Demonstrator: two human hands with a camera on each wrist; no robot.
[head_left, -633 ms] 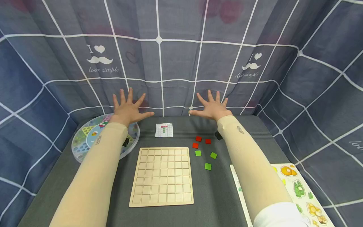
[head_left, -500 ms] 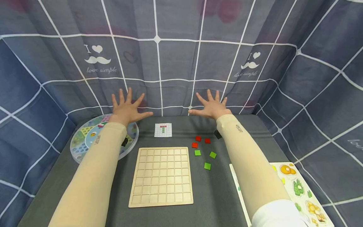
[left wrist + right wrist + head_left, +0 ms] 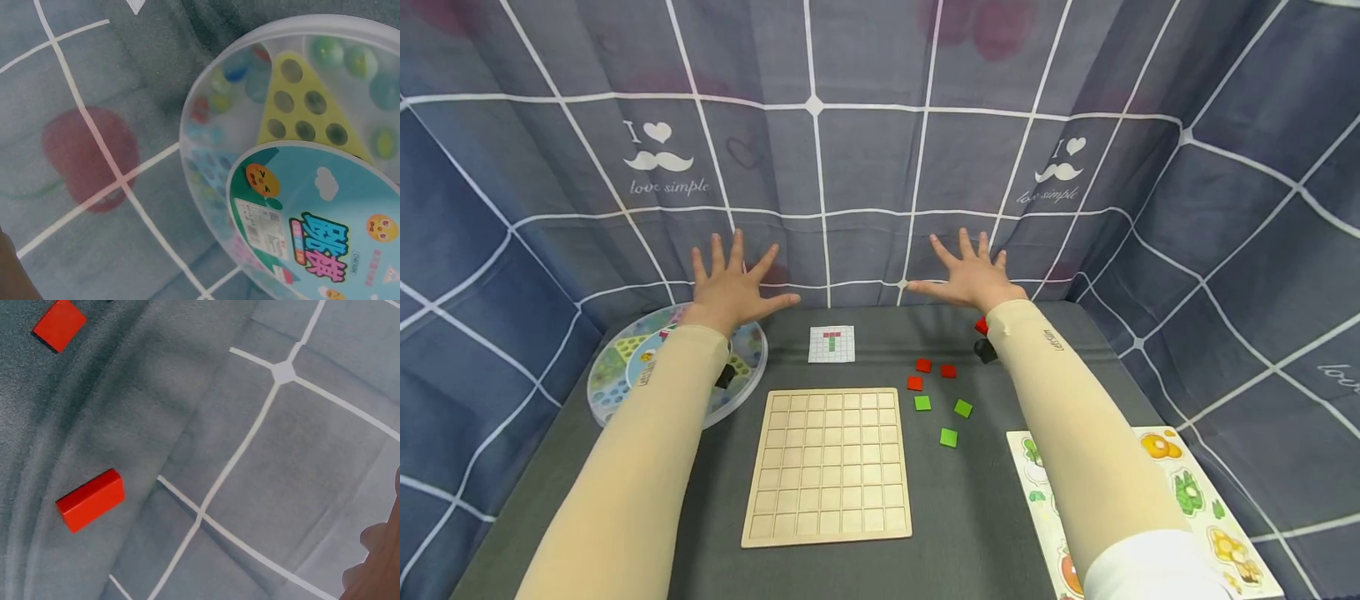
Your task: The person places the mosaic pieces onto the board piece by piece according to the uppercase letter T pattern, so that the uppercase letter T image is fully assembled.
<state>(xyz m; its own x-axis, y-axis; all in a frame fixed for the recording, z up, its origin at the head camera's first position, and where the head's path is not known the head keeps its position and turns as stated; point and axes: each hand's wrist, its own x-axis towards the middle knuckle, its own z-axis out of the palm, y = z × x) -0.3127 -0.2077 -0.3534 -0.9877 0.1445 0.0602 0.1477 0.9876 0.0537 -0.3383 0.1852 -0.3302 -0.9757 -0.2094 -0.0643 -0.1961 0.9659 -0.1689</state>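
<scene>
Both hands are held out over the far end of the table with fingers spread, holding nothing. My left hand (image 3: 730,287) is above the far edge of a round clear-lidded Chinese checkers box (image 3: 752,375); a sliver of that hand enters the left wrist view at lower left. My right hand (image 3: 976,279) is in front of the curtain, beyond several small red tiles (image 3: 948,371) and green tiles (image 3: 949,437). A red block (image 3: 982,325) shows beside the right sleeve, partly covered by it. In the right wrist view a red block (image 3: 92,500) lies near the curtain.
A wooden grid board (image 3: 827,467) lies in the middle, with a small card (image 3: 832,344) bearing a red and green pattern behind it. A vegetable picture board (image 3: 1195,533) sits at right, partly under the right arm. Grey checked curtains (image 3: 865,167) enclose the table.
My right hand has shifted right and slightly up, uncovering a red block by the sleeve and more of the picture board. My left hand has drifted slightly left.
</scene>
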